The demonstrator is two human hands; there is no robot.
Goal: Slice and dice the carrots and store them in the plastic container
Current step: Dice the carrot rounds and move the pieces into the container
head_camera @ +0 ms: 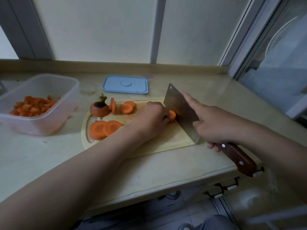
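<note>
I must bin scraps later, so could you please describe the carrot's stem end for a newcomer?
Start at the pale wooden cutting board on the beige counter. At its far left corner sits the dome-shaped orange carrot top. Unlike the flat round slices beside it, it alone bears a dark stem stub.

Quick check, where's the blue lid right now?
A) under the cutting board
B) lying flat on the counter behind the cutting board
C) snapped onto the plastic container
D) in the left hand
B: the blue lid lies flat on the counter beyond the cutting board, while the plastic container sits open at left with diced carrot inside.
</note>
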